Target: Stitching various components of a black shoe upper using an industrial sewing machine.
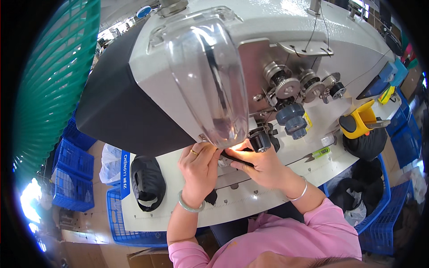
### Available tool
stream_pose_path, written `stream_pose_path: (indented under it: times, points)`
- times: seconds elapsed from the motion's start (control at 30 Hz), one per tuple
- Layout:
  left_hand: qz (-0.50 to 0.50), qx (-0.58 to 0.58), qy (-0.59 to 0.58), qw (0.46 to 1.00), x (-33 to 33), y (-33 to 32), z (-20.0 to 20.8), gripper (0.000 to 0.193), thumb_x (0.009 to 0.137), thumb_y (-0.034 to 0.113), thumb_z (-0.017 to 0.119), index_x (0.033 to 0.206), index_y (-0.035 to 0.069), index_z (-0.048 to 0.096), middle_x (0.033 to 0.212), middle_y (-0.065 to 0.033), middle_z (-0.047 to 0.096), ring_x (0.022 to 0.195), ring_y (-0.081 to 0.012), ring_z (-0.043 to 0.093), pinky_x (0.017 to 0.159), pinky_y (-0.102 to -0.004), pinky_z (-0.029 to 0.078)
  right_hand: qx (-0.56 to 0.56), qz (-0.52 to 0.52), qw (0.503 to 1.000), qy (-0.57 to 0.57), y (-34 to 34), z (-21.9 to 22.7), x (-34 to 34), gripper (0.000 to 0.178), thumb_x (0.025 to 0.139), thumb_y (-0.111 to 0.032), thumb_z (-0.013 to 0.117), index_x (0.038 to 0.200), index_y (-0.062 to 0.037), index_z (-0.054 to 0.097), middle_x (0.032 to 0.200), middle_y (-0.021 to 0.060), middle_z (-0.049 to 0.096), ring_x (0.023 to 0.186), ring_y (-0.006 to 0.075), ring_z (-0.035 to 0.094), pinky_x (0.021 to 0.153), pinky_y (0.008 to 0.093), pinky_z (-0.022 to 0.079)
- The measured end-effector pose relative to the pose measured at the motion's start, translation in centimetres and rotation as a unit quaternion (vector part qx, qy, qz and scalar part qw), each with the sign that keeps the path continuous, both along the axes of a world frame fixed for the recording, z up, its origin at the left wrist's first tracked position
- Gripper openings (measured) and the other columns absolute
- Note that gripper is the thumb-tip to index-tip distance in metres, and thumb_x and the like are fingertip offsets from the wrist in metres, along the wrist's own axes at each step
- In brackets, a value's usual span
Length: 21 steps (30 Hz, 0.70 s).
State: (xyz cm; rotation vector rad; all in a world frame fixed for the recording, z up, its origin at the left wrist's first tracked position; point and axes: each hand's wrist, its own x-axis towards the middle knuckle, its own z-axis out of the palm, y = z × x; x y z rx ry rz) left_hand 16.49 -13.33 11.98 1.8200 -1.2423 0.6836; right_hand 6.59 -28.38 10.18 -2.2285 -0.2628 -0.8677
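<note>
Both my hands are at the needle area of a white industrial sewing machine (348, 40), just below its clear plastic guard (205, 80). The fingers of my left hand (199, 169) are pressed together near the lit needle area; whatever lies between them is hidden. My right hand (266, 167) pinches a narrow black piece of fabric (238, 159) between thumb and fingers, close to the presser foot. A small black fabric end (212, 197) shows beside my left wrist. On the white table (178, 214), a black cap-like item (147, 183) lies to the left.
Green-handled thread snips (320, 152) lie right of my hands. Farther right, a yellow dispenser-like holder (359, 120) stands by a rounded black item (367, 144). Blue crates (117, 223) flank the table; the right one (385, 178) holds black pieces. A green ribbed object (62, 80) rises at left.
</note>
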Motion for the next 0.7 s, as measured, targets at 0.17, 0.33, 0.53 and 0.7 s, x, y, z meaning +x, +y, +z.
stream_pose_path:
  times: [0.17, 0.33, 0.53, 0.7]
  points:
    - [0.020, 0.084, -0.107, 0.990, 0.4, 0.3, 1.1, 0.020, 0.068, -0.002, 0.067, 0.087, 0.004, 0.068, 0.086, -0.0062, 0.066, 0.077, -0.0251, 0.060, 0.066, -0.0342, 0.048, -0.061, -0.002, 0.998, -0.010, -0.5, 0.4, -0.3, 0.022, 0.074, -0.016, 0.072, 0.094, -0.0087, 0.067, 0.097, 0.0092, 0.052, 0.088, 0.0276, 0.053, 0.075, 0.0396, 0.038]
    - [-0.022, 0.122, -0.220, 0.968, 1.1, 1.4, 1.1, 0.031, 0.058, -0.001, 0.065, 0.087, 0.008, 0.068, 0.085, -0.0024, 0.065, 0.079, -0.0225, 0.061, 0.064, -0.0330, 0.051, -0.112, -0.011, 0.993, 0.022, -0.7, 0.3, -0.8, 0.020, 0.072, -0.015, 0.074, 0.089, -0.0097, 0.064, 0.097, 0.0099, 0.049, 0.088, 0.0283, 0.052, 0.076, 0.0406, 0.038]
    - [-0.021, 0.118, -0.194, 0.974, 0.1, 1.0, 1.4, 0.031, 0.056, -0.003, 0.064, 0.086, 0.005, 0.068, 0.084, -0.0032, 0.064, 0.081, -0.0222, 0.062, 0.065, -0.0322, 0.054, -0.153, -0.050, 0.987, -0.011, -0.7, 0.9, -1.2, 0.036, 0.065, -0.012, 0.074, 0.101, -0.0152, 0.067, 0.108, 0.0048, 0.061, 0.098, 0.0262, 0.055, 0.086, 0.0415, 0.039]
    - [0.009, 0.096, -0.208, 0.973, -0.1, 0.6, 1.0, 0.027, 0.056, 0.004, 0.064, 0.083, 0.008, 0.066, 0.077, -0.0018, 0.053, 0.078, -0.0201, 0.058, 0.065, -0.0302, 0.052, -0.193, -0.067, 0.979, 0.007, -1.0, 0.6, -1.5, 0.040, 0.062, -0.010, 0.073, 0.101, -0.0150, 0.067, 0.113, 0.0053, 0.062, 0.101, 0.0258, 0.056, 0.086, 0.0410, 0.039]
